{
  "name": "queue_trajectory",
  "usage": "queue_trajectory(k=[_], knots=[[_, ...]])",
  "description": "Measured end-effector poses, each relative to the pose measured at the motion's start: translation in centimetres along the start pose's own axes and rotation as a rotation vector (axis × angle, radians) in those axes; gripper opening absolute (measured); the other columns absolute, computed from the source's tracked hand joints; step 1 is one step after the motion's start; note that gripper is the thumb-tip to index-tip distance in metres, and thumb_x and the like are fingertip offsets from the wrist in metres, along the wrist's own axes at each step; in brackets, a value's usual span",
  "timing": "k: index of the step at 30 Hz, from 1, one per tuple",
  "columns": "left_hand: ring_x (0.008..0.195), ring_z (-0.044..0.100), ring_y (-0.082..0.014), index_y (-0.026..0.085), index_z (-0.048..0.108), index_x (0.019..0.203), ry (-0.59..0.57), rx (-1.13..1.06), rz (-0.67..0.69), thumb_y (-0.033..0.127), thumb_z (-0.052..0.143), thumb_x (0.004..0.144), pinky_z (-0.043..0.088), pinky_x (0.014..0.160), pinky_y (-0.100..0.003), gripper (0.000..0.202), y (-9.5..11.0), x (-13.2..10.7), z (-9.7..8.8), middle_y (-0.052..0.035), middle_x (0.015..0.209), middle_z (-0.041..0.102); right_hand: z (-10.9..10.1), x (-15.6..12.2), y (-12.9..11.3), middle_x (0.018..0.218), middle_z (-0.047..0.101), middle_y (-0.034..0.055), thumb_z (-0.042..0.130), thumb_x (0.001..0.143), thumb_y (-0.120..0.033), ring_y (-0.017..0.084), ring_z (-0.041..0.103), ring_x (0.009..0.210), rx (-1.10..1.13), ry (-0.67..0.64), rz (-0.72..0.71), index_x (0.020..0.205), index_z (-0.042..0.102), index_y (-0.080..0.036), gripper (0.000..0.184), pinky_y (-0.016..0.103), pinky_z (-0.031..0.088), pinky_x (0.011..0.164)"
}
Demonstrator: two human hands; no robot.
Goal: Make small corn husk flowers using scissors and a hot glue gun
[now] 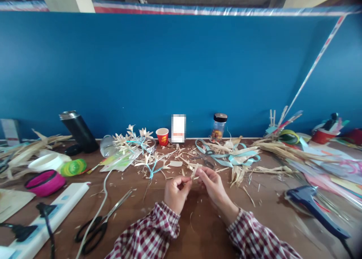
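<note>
Over the counter [203,232], short of its far edge, the left hand [177,192] and right hand [214,187] both clamp their grip on a pale husk strip [194,170].

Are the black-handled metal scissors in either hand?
No, the scissors lie on the brown table, apart from the left hand and right hand.

The left sleeve [147,232], at seven o'clock, shows maroon-and-white check with a gathered cuff [170,209]. The right sleeve [257,236], at five o'clock, bears matching check.
</note>
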State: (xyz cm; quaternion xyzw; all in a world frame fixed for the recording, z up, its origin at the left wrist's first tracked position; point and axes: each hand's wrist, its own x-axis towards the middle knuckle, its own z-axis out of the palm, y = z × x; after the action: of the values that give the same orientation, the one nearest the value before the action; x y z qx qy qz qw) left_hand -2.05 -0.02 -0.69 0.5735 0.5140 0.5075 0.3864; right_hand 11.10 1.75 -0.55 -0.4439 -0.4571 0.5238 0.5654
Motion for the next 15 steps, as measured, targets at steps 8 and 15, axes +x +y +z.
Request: queue_trajectory(k=[8, 15], knots=[[0.038, 0.045, -0.0077, 0.013, 0.067, 0.072, -0.025, 0.071, 0.036, 0.030, 0.059, 0.072, 0.035, 0.037, -0.019, 0.019, -0.12, -0.09, 0.12, -0.0025, 0.058, 0.061, -0.01, 0.01, -0.12, 0.060, 0.053, -0.0024, 0.068, 0.066, -0.039, 0.008, 0.043, 0.052, 0.022, -0.002, -0.007, 0.072, 0.059, -0.016, 0.025, 0.021, 0.033, 0.048], [0.030, 0.040, -0.0062, 0.012, 0.066, 0.072, -0.065, -0.163, -0.219, 0.036, 0.063, 0.069, 0.028, 0.033, -0.017, 0.025, -0.81, 0.61, 0.09, 0.0049, 0.037, 0.047, -0.74, 0.18, -0.90, 0.061, 0.051, -0.0037, 0.066, 0.069, -0.039, 0.008, 0.041, 0.050, 0.087, 0.063, -0.059, 0.077, 0.056, -0.018, 0.025, 0.020, 0.030, 0.046]])
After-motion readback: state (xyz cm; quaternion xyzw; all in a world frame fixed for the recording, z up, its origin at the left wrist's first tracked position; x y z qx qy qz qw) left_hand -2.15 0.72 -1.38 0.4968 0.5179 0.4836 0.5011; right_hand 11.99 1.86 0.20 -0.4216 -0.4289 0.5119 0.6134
